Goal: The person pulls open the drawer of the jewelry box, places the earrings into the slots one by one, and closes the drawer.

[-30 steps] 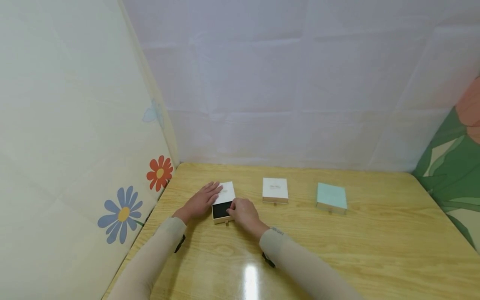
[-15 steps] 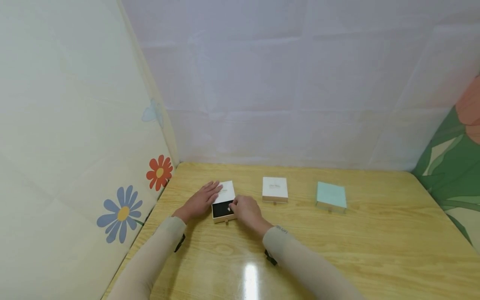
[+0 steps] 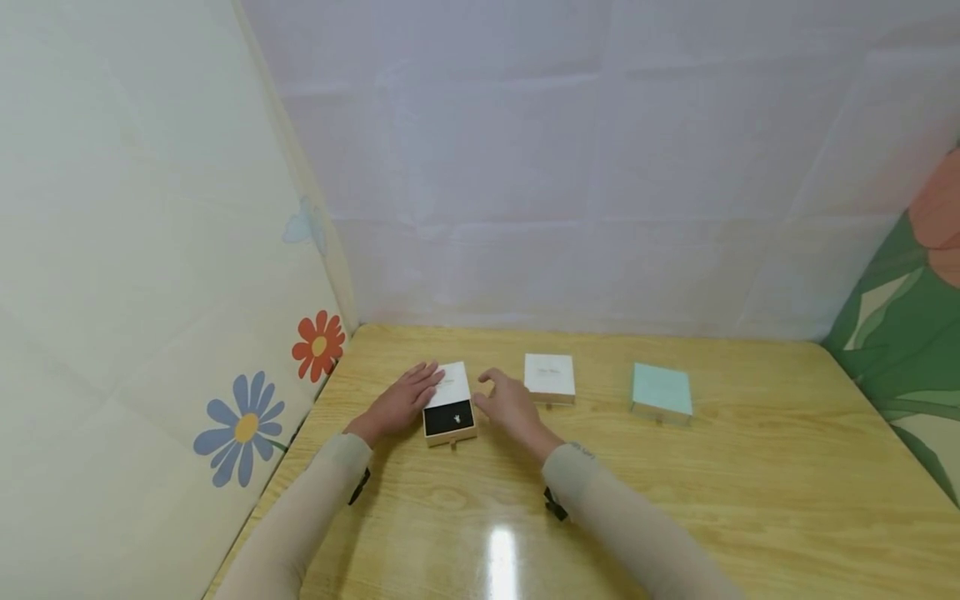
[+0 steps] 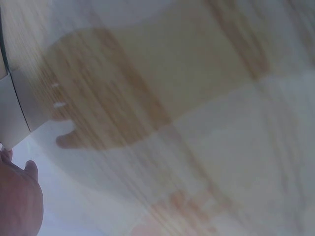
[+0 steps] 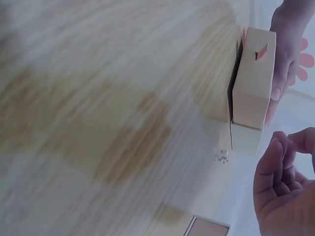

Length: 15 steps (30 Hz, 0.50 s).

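A small white drawer box (image 3: 453,386) stands on the table with its drawer (image 3: 450,437) pulled out toward the front. On the drawer's black lining lies a small shiny silver piece (image 3: 457,419), too small to tell its kind. My left hand (image 3: 405,402) rests on the left part of the box top, fingers extended; in the left wrist view only part of the hand (image 4: 19,199) shows at the edge. Just right of the box, apart from it, is my right hand (image 3: 512,407). Its fingers (image 5: 269,164) are bent loosely, and nothing shows between them.
To the right of my right hand stands another white box (image 3: 550,377), closed. Farther right is a closed mint-green box (image 3: 662,390). The wooden table (image 3: 735,483) meets a pale cloth backdrop (image 3: 570,275) behind and a flowered cloth (image 3: 168,350) at the left.
My right hand has left the drawer and moved right, its thumb and finger parting. The silver piece now shows whole on the black lining. My left hand stays on the box.
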Motion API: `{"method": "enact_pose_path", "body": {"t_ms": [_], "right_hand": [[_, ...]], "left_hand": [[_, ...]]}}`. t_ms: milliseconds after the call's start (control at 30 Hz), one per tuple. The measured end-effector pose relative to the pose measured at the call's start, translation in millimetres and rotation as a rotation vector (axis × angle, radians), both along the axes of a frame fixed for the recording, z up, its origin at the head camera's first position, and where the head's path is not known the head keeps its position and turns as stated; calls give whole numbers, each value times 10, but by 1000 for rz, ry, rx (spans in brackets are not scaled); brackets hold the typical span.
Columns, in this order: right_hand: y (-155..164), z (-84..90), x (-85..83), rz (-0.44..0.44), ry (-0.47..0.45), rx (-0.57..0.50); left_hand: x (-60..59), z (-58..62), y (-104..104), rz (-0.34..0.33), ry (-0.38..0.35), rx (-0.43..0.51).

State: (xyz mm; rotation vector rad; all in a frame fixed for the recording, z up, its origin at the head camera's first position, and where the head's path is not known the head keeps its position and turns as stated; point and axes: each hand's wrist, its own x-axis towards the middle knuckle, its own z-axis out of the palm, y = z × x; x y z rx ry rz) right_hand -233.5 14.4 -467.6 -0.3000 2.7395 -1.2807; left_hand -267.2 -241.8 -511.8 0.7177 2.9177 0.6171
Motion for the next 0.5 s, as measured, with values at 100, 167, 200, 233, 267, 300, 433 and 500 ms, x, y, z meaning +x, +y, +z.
{"method": "enact_pose_path", "body": {"t_ms": [100,167,200,233,267,300,433,500], "right_hand": [[45,13,-7,1,-13,-23],[73,6,-15,10,-10,-36],[86,1,-21,11,-8,-39],[98,-5,-25,13,-7,-39],[111,-11,-29,17,-7,-42],[124,-16,-34,18,-10,-48],[177,-40,-38,16,-39,-65],[204,-55,-40,15,-65,-69]], "left_hand": [[21,24,15,-1,-6,-5],[34,38,26,-3,-3,-5],[40,44,30,-3,1,-4],[46,49,34,-4,6,-4],[49,54,38,-4,11,-1],[51,55,39,-3,16,1],[54,49,38,-3,18,-8],[49,41,29,-6,18,-9]]}}
